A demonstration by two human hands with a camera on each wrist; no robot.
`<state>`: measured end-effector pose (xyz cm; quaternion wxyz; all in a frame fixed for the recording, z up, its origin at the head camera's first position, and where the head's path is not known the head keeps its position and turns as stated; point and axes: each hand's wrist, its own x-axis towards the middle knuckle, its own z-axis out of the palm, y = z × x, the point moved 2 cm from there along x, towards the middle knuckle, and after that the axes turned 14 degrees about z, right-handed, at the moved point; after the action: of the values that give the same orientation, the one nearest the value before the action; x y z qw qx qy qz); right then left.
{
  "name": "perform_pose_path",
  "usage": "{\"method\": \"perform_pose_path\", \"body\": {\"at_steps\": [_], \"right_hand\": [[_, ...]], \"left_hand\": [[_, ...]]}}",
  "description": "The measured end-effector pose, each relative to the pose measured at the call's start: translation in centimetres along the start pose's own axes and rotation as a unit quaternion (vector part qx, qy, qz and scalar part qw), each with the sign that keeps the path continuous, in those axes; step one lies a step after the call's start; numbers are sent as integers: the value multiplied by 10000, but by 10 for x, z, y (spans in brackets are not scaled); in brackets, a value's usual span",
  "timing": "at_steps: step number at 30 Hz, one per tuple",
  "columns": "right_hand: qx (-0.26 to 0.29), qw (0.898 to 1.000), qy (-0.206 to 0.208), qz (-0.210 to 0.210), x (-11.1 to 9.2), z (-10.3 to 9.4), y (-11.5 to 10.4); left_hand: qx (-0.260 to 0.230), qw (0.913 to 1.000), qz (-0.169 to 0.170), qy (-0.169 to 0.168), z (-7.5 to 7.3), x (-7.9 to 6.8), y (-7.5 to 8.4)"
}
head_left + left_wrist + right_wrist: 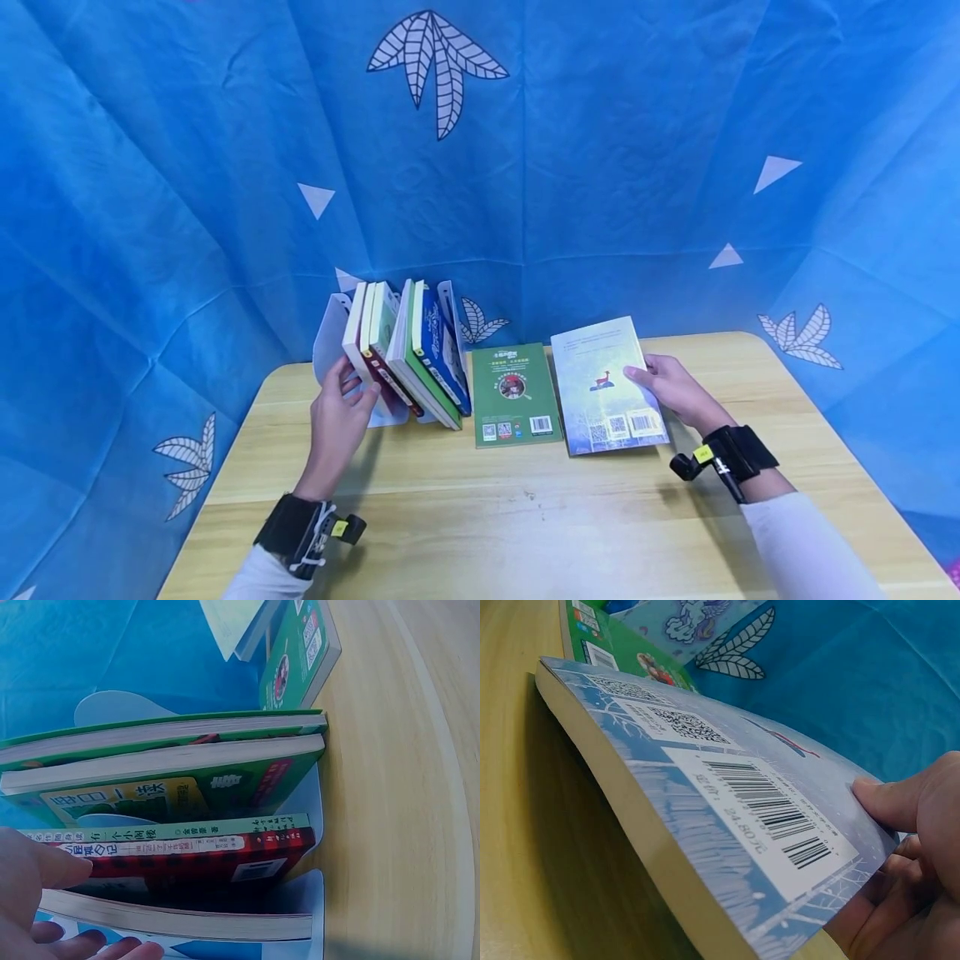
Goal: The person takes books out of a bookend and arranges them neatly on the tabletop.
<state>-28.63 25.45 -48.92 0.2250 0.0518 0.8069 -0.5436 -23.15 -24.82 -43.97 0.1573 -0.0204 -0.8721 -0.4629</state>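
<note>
My right hand (678,392) grips the right edge of a light-blue paperback book (592,358), thumb on its back cover and fingers beneath. The book is tilted, its near right side raised over the table; barcodes show in the right wrist view. My left hand (337,421) holds the leftmost book (180,919) of an upright row, thumb on one side and fingers on the other. Beside it, a red book (277,859) leans with a thin pale-green one (289,823), then thicker green books (247,780) and a blue book (442,346).
A green book (517,421) lies back cover up, left of the light-blue one. White bookends (328,329) stand around the row. The wooden table (510,517) runs back to a blue patterned cloth (600,167).
</note>
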Motion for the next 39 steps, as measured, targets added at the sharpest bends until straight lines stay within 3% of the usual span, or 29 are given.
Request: {"method": "perform_pose_path", "body": {"at_steps": [10,24,39], "right_hand": [[-58,9999,67,97,11,2,1],[-765,9938,719,366,29,5,8],[-1807,9726,1400,420,37,13,0]], "left_hand": [[-34,10000,-23,-31,3,3,-4],[35,10000,6,-61,4,6,-9],[-39,10000,30,-77,6,8,-14]]}}
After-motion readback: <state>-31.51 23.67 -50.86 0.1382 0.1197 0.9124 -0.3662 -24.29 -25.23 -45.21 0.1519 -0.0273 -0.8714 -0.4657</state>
